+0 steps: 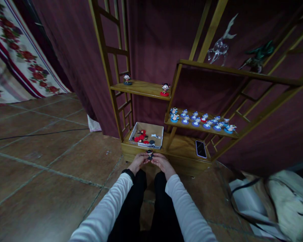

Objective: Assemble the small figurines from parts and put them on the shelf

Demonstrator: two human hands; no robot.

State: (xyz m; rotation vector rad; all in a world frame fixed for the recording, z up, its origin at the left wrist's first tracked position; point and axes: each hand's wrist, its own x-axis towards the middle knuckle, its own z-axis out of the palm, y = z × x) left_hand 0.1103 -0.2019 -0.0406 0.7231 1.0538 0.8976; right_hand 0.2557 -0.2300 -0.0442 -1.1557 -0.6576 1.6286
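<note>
A small dark-haired figurine [149, 154] on a dark base is held upright between my two hands, just in front of the low shelf. My left hand [139, 160], with a black band at the wrist, closes its fingers on the figurine's left side. From the other side my right hand [161, 161] grips it too. Right behind them stands an open cardboard box [155, 127] with red and black figurine parts, round bases and a white piece inside. Two similar figurines, one on a dark base [127, 79] and one on a red base [165, 89], stand on the shelf above.
On the right shelf [202, 126] stand several blue-and-white figurines [196, 121]. A phone [201, 149] lies on the bottom board. Higher up are a clear deer ornament [219, 50] and a dark green ornament [260, 55]. A pale bag [288, 198] rests on the floor at right.
</note>
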